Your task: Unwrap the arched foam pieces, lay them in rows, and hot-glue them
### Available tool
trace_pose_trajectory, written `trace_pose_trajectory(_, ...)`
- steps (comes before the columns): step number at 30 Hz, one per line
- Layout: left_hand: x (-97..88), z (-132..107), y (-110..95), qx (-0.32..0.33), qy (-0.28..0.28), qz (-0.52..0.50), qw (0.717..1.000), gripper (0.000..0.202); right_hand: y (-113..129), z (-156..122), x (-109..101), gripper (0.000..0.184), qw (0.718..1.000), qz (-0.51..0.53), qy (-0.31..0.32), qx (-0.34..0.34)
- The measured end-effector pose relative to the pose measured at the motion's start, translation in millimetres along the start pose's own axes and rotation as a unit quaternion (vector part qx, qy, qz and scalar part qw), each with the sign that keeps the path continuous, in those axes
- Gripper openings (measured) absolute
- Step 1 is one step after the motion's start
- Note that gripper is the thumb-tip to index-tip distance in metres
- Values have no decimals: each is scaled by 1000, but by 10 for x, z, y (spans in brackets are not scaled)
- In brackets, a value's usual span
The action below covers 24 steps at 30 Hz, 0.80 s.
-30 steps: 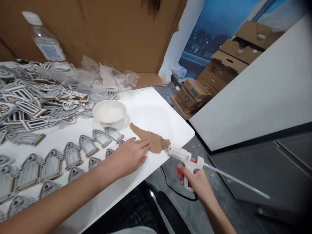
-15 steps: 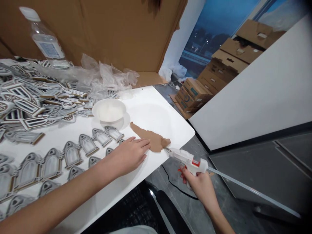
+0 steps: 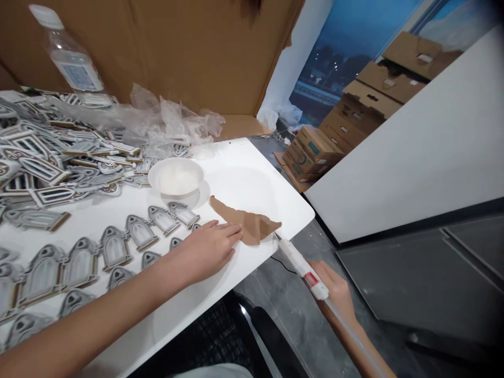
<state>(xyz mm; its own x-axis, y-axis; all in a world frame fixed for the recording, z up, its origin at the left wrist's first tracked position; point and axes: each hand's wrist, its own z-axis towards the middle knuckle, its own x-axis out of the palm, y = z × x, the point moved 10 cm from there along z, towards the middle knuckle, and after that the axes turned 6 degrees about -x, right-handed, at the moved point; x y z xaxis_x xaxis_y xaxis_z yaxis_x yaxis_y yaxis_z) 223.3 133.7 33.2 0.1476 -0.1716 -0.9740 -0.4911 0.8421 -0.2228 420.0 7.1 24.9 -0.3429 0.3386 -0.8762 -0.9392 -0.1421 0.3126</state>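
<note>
A torn scrap of brown cardboard lies near the white table's right edge. My left hand rests flat with its fingertips on the scrap's left side, fingers stretched out. Beyond the table edge, my right hand is wrapped round a white hot glue gun, whose nozzle points at the right tip of the cardboard, touching it or very close. A long clear glue stick sticks out of the gun's rear. Rows of grey arched window-shaped pieces stretch to the left of my left hand.
A white bowl stands behind the cardboard. Heaped window pieces, crumpled clear plastic and a plastic bottle sit at the back left, before a large cardboard panel. Stacked boxes stand beyond the table.
My right hand has swung the glue gun round, so its rear now points more toward me and the nozzle sits slightly higher along the scrap's right end. My left hand has stayed put.
</note>
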Motion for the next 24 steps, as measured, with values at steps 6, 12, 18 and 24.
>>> trace_pose_trajectory(6,-6,6,0,-2,1,-6,1000,38,150,-113,-208,20,995,-40,-68,-66)
trace_pose_trajectory(12,-18,7,0,-4,5,-11,1000,38,434,-6,-190,22,983,-89,-88,-132)
trace_pose_trajectory(18,-10,-8,-1,-3,5,-16,1000,38,519,210,-78,15,969,-166,-43,-177)
trace_pose_trajectory(24,-9,0,-7,-4,9,-12,1000,38,606,302,-97,18,954,-208,-12,-214)
